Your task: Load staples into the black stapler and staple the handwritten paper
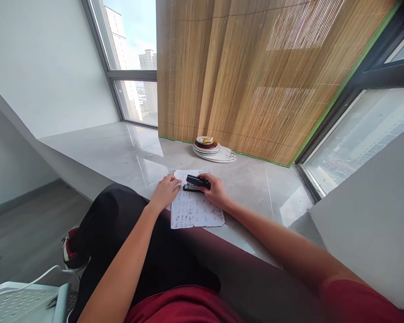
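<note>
Gripping the black stapler [192, 181] on the handwritten sheet's [202, 215] upper half, the person's right hand [216, 190] wraps its right end, while the left hand [166, 193], loosely open, touches the sheet's left edge, where too light a hold might let the paper skew.

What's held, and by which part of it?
Right hand: the black stapler, by its right end. Left hand: at the left edge of the paper; grip unclear.
</note>
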Tool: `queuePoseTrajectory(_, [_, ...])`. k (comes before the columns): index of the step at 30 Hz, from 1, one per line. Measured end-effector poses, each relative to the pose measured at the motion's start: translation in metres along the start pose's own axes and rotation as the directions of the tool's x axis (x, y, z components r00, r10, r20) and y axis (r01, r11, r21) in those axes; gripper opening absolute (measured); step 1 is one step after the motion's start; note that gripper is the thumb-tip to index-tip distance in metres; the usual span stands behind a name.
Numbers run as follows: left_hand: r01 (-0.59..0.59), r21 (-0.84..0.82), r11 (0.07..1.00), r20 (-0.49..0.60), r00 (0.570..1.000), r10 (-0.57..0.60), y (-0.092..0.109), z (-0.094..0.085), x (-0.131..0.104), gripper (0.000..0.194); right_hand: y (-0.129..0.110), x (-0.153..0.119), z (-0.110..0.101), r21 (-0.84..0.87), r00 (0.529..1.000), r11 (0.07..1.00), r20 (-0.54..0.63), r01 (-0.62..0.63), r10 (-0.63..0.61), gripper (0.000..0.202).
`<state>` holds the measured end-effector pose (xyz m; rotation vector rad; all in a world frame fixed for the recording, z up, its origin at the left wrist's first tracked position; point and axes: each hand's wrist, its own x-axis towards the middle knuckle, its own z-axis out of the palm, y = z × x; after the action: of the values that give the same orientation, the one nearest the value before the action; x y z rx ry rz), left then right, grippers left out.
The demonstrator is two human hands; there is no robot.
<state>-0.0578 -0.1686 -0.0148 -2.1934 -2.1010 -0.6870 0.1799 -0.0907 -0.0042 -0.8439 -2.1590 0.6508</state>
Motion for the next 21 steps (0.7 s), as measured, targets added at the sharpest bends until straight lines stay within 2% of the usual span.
queuePoseTrajectory(3, [0.010, -0.118, 0.993, -0.047, 0.999, -0.015, 0.000, -0.003, -0.006, 0.031, 0.002, 0.000, -0.003, 0.010, 0.996, 1.000, -0.087, 0.000, 0.001, 0.028])
queuePoseTrajectory(6, [0.023, -0.163, 0.986, -0.052, 0.998, -0.032, 0.000, -0.003, -0.010, 0.030, 0.007, 0.002, -0.005, -0.006, 0.981, 0.996, -0.172, -0.086, 0.083, 0.028])
queuePoseTrajectory(8, [0.028, -0.179, 0.983, -0.056, 0.998, -0.038, -0.001, -0.002, -0.010, 0.032, 0.012, 0.004, -0.005, -0.039, 0.976, 0.986, -0.153, -0.160, 0.152, 0.031])
queuePoseTrajectory(10, [0.037, -0.198, 0.980, -0.056, 0.997, -0.049, -0.003, 0.000, -0.009, 0.033, 0.014, 0.007, -0.003, -0.106, 0.979, 0.977, -0.110, -0.184, 0.172, 0.032])
queuePoseTrajectory(14, [0.087, -0.253, 0.964, -0.079, 0.991, -0.111, -0.009, 0.004, -0.005, 0.038, 0.017, 0.010, 0.000, -0.199, 0.994, 0.974, -0.051, -0.108, 0.099, 0.030])
queuePoseTrajectory(18, [0.174, -0.323, 0.930, -0.084, 0.974, -0.211, -0.014, 0.005, -0.003, 0.048, 0.022, 0.009, -0.005, -0.179, 0.997, 0.981, 0.024, -0.071, 0.076, 0.030])
queuePoseTrajectory(21, [0.186, -0.322, 0.928, -0.074, 0.973, -0.220, -0.015, 0.004, -0.003, 0.050, 0.021, 0.007, -0.010, -0.130, 0.996, 0.988, -0.039, -0.083, 0.078, 0.032])
